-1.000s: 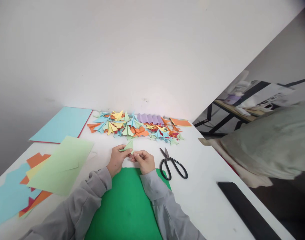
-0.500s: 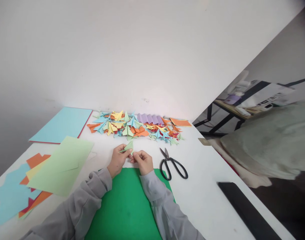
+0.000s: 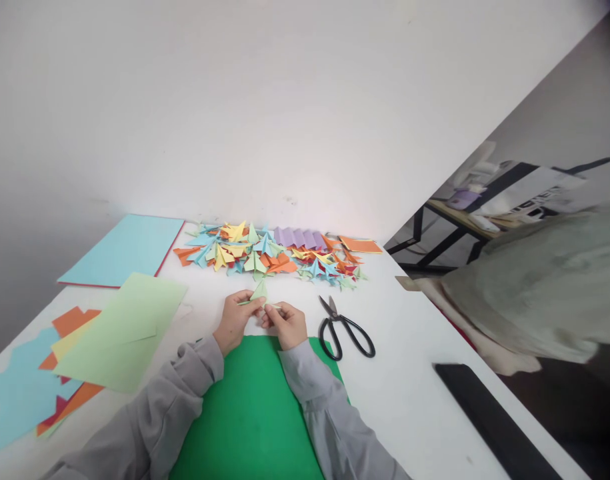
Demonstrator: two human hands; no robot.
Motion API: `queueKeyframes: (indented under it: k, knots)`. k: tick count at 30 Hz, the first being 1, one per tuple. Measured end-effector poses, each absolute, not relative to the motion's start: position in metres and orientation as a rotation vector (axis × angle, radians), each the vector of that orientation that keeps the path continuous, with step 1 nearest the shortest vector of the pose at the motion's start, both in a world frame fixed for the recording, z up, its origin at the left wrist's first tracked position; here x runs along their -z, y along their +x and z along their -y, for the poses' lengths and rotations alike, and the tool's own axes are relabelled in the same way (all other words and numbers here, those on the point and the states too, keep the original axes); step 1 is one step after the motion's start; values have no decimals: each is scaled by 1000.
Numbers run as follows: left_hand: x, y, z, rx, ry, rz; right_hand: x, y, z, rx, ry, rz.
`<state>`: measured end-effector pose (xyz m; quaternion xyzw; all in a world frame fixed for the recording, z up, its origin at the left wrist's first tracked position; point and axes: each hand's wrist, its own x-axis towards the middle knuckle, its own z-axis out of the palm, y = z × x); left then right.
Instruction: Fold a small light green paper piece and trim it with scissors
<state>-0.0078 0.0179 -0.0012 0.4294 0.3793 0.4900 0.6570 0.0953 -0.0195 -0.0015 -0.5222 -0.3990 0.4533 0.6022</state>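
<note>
Paper [image 3: 259, 292], pale green and folded to a point, sits between your two hands near the centre of the frame, its tip aimed at the top edge. Your left hand [image 3: 233, 321] pinches its left side, thumb near the middle and fingers curled behind. Your right hand [image 3: 289, 325] grips its lower right part between thumb and fingertips, the other fingers bent in; the two thumbs nearly meet. Below your wrists, a green mat [image 3: 249, 413] fills the bottom centre, partly covered by your grey sleeves [image 3: 155, 413]. Just right of your right hand lie black-handled scissors [image 3: 337, 318], blades slightly apart and pointing up and to the left. Above your hands, at mid-frame, is a heap of folded paper planes [image 3: 257, 261] in several colours, with a pleated purple strip [image 3: 301, 238] at its back. At left of the frame, a large light green sheet [image 3: 127, 317] overlaps coloured scraps [image 3: 27, 387], and a blue sheet [image 3: 125, 248] lies above it. A black bar [image 3: 489, 420] rests on the white table [image 3: 395, 407] at lower right.
</note>
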Motion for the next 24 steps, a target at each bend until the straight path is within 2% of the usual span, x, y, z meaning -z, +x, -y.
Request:
queueKeyframes:
  k: [8,17,24]
  knots:
    - [4,-9,-17,-1119,1074,-875,1,94,19,-1202,-1187,867]
    - [-3,-6,-15,-1011,761,-714,-2,90,22,-998,-1180,1009]
    - [-6,-6,-16,-944,703,-671,-4,92,24,-1020,-1128,1027]
